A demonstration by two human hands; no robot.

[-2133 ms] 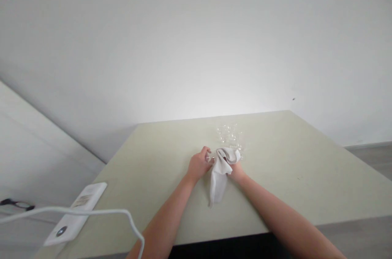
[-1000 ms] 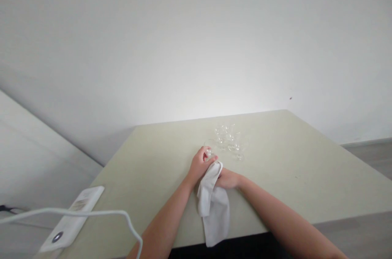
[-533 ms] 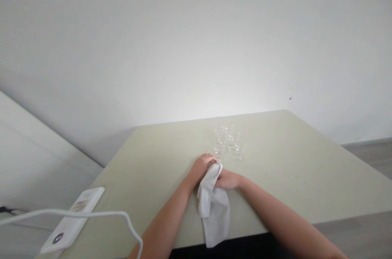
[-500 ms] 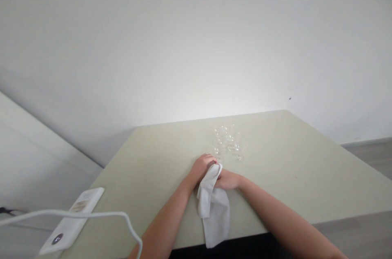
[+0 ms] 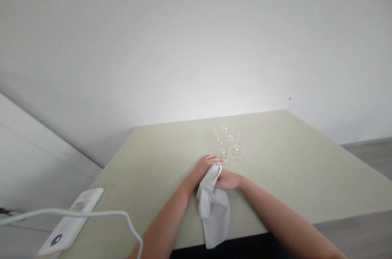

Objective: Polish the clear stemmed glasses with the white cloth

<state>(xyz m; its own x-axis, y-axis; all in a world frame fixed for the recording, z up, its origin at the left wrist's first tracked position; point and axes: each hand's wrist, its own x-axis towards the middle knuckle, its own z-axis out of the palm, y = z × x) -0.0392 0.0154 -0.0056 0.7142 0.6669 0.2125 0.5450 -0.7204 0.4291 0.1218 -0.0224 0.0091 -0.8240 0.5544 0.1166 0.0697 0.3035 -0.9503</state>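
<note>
A white cloth hangs from my right hand, whose fingers are wrapped around its upper part and mostly hidden by it. My left hand is just beyond the top of the cloth, palm down, its fingers stretched out to the right. Its fingertips reach the foot of the nearest clear stemmed glass; whether they touch it is hard to tell. Several more small clear glasses stand close together behind it, their outlines faint.
The pale green table runs back to a white wall. A white flat box with a dark round mark lies at the left edge. A white cable crosses in front of it.
My left fingers have straightened and reached to the right. The nearest glass has shifted slightly right, closer to the others. My right hand and the cloth have hardly moved.
</note>
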